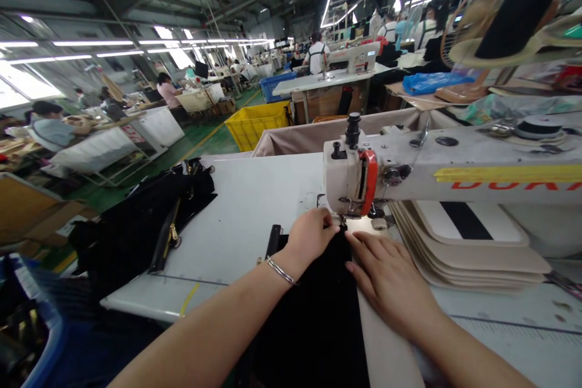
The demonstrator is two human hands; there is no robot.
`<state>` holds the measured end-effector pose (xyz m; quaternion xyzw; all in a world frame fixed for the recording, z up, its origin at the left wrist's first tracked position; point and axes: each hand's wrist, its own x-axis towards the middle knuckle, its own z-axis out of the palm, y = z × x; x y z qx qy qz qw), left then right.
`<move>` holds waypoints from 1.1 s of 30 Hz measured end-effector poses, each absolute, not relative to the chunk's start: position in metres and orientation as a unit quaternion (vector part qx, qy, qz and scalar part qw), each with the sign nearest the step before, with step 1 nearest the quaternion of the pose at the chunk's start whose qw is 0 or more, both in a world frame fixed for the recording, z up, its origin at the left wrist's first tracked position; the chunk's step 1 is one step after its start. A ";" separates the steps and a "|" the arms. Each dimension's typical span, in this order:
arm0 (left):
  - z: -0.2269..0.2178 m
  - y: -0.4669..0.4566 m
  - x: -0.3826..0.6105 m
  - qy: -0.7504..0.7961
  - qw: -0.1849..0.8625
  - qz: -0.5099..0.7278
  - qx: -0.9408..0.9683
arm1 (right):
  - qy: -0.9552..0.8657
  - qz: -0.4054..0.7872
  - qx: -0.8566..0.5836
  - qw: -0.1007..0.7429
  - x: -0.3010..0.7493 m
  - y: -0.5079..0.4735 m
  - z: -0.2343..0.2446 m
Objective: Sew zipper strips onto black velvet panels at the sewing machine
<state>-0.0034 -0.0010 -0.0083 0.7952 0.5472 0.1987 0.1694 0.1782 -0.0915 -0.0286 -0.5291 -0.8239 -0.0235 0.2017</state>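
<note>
A white sewing machine [348, 173] with an orange-red lever stands before me, its needle area lit. Under its presser foot runs a piece of black fabric [325, 297], which hangs toward me over a beige panel [386, 342]. My left hand [311, 235], a silver bangle on the wrist, pinches the fabric's upper edge just left of the foot. Flat on the beige panel, beside the fabric's right edge, lies my right hand [386, 270] with fingers stretched toward the needle. A dark strip with a small metal fitting [273, 240] shows left of my left hand.
Black zippered pieces [145, 212] are heaped on the table's left side. A stack of beige panels [477, 257] sits under the machine arm. Beyond the white table [254, 188] are a yellow crate [257, 126] and other people at machines. A blue crate [59, 327] stands lower left.
</note>
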 end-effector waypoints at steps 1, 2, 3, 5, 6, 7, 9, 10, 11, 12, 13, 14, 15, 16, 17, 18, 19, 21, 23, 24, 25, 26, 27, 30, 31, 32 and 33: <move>-0.009 -0.001 -0.003 0.549 0.162 0.199 0.795 | -0.824 -0.026 -0.529 0.201 0.178 -0.091 -0.029; -0.009 -0.001 -0.002 0.550 0.154 0.202 0.796 | -0.824 -0.029 -0.530 0.200 0.178 -0.091 -0.029; -0.010 -0.001 -0.002 0.550 0.146 0.204 0.796 | -0.823 -0.032 -0.530 0.200 0.178 -0.090 -0.030; -0.011 -0.001 -0.001 0.555 0.135 0.209 0.794 | -0.823 -0.036 -0.532 0.199 0.178 -0.090 -0.031; -0.012 -0.001 0.000 0.559 0.132 0.210 0.792 | -0.822 -0.037 -0.532 0.200 0.178 -0.089 -0.031; -0.012 -0.002 0.001 0.562 0.129 0.211 0.790 | -0.821 -0.036 -0.533 0.200 0.177 -0.089 -0.031; -0.013 -0.002 0.002 0.566 0.121 0.214 0.787 | -0.820 -0.032 -0.535 0.200 0.177 -0.089 -0.030; -0.013 -0.002 0.003 0.567 0.118 0.215 0.786 | -0.820 -0.029 -0.536 0.200 0.176 -0.089 -0.030; -0.013 -0.002 0.003 0.568 0.116 0.217 0.786 | -0.820 -0.027 -0.536 0.199 0.176 -0.090 -0.029; -0.014 -0.002 0.004 0.569 0.115 0.217 0.785 | -0.820 -0.025 -0.536 0.198 0.176 -0.089 -0.029; -0.014 -0.002 0.004 0.571 0.115 0.216 0.784 | -0.820 -0.025 -0.536 0.198 0.176 -0.089 -0.028; -0.014 -0.002 0.004 0.573 0.115 0.214 0.783 | -0.820 -0.026 -0.536 0.198 0.176 -0.089 -0.028; -0.014 -0.002 0.005 0.574 0.115 0.213 0.782 | -0.819 -0.028 -0.538 0.198 0.176 -0.090 -0.028; -0.014 -0.003 0.005 0.575 0.114 0.212 0.782 | -0.818 -0.028 -0.540 0.198 0.176 -0.090 -0.028; -0.014 -0.003 0.005 0.576 0.112 0.214 0.781 | -0.817 -0.028 -0.541 0.198 0.176 -0.090 -0.028; -0.014 -0.003 0.006 0.576 0.110 0.215 0.781 | -0.816 -0.025 -0.542 0.198 0.176 -0.091 -0.027; -0.014 -0.004 0.006 0.575 0.107 0.217 0.782 | -0.817 -0.021 -0.542 0.197 0.177 -0.092 -0.027; -0.014 -0.004 0.006 0.571 0.103 0.219 0.785 | -0.821 -0.012 -0.535 0.198 0.177 -0.094 -0.026; -0.015 -0.003 0.006 0.567 0.099 0.217 0.788 | -0.825 -0.006 -0.529 0.199 0.178 -0.095 -0.025; -0.015 -0.002 0.006 0.566 0.098 0.216 0.790 | -0.825 -0.004 -0.529 0.198 0.179 -0.095 -0.025; -0.015 -0.001 0.007 0.566 0.097 0.215 0.790 | -0.825 -0.003 -0.530 0.197 0.179 -0.095 -0.025; -0.015 -0.001 0.007 0.565 0.096 0.214 0.791 | -0.823 -0.003 -0.532 0.196 0.179 -0.095 -0.025; -0.014 -0.001 0.007 0.565 0.096 0.213 0.792 | -0.822 -0.003 -0.534 0.195 0.179 -0.095 -0.025; -0.009 -0.007 0.006 0.560 0.092 0.212 0.796 | -0.821 -0.004 -0.535 0.197 0.179 -0.094 -0.026; -0.007 -0.011 0.005 0.543 0.087 0.211 0.808 | -0.821 -0.005 -0.535 0.200 0.179 -0.094 -0.027; -0.005 -0.017 0.004 0.514 0.080 0.207 0.828 | -0.821 -0.006 -0.534 0.202 0.179 -0.093 -0.027; -0.003 -0.022 0.001 0.476 0.075 0.200 0.853 | -0.821 -0.006 -0.533 0.204 0.179 -0.093 -0.027</move>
